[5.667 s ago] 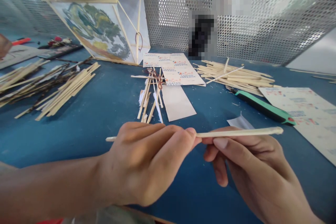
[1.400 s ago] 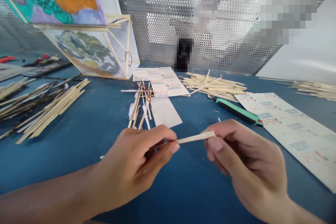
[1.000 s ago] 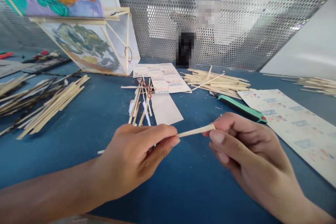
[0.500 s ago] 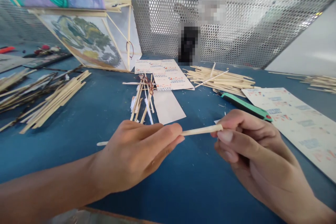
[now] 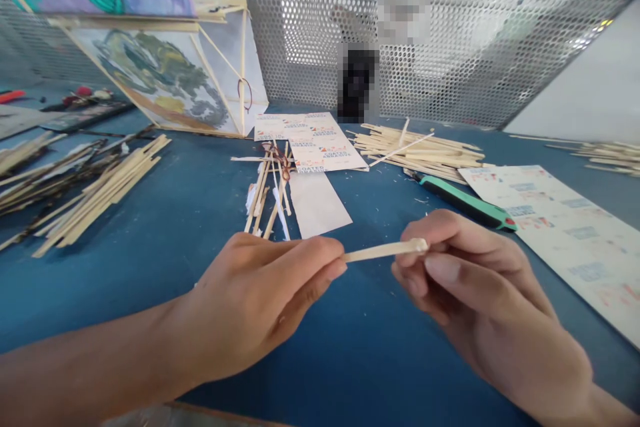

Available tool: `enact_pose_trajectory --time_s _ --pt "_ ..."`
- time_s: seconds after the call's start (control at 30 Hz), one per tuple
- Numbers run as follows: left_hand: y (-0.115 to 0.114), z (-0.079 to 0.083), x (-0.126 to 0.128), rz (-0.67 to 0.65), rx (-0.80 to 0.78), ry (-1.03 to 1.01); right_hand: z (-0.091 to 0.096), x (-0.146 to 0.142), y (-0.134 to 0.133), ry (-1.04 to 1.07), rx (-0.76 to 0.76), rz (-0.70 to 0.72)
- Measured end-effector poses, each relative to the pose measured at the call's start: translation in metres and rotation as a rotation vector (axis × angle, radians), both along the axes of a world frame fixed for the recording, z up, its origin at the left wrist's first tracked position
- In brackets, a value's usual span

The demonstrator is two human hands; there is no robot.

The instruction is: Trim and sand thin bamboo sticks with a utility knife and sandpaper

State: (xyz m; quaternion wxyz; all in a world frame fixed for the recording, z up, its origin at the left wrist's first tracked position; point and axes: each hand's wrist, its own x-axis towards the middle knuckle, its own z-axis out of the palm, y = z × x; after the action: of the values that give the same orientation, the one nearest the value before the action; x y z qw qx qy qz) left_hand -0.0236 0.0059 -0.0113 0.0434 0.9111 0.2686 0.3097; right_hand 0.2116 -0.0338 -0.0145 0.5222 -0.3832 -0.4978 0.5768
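My left hand (image 5: 260, 300) is closed around a thin pale bamboo stick (image 5: 380, 251), which runs through its fingers and pokes out to the right. My right hand (image 5: 480, 293) pinches the stick's right end between thumb and fingers. Both hands hover low over the blue table (image 5: 190, 213), near its front edge. Just beyond them lie a small bundle of tied sticks (image 5: 273, 187) and a blank paper strip (image 5: 320, 203).
A green-handled knife (image 5: 465, 203) lies right of centre, before a pile of sticks (image 5: 420, 150). Printed sheets (image 5: 565, 227) sit at the right and centre back. More stick heaps (image 5: 95, 193) fill the left. Painted kites (image 5: 165, 73) lean at the back left against perforated metal.
Since the oldest frame the stick has slid left through my hands, so my right hand now holds its end. Over the last second the hands barely shift.
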Motion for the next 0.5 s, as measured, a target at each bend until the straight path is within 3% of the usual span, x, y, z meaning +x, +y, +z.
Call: enact_pose_trajectory --time_s 0.13,0.3,0.4,0.5 --pt "-0.002 0.0 0.0 0.013 0.01 0.007 0.004 -0.001 -0.001 -0.051 0.052 -0.003" --pt "-0.005 0.004 0.001 0.05 0.096 -0.005 0.004 0.002 -0.003 -0.273 0.202 -0.056" --pt "-0.003 0.008 -0.001 0.067 0.233 -0.002 0.008 0.005 -0.002 -0.546 0.42 -0.127" --pt "0.001 0.012 -0.005 0.072 0.427 0.04 0.011 0.011 0.003 -0.864 0.734 -0.194"
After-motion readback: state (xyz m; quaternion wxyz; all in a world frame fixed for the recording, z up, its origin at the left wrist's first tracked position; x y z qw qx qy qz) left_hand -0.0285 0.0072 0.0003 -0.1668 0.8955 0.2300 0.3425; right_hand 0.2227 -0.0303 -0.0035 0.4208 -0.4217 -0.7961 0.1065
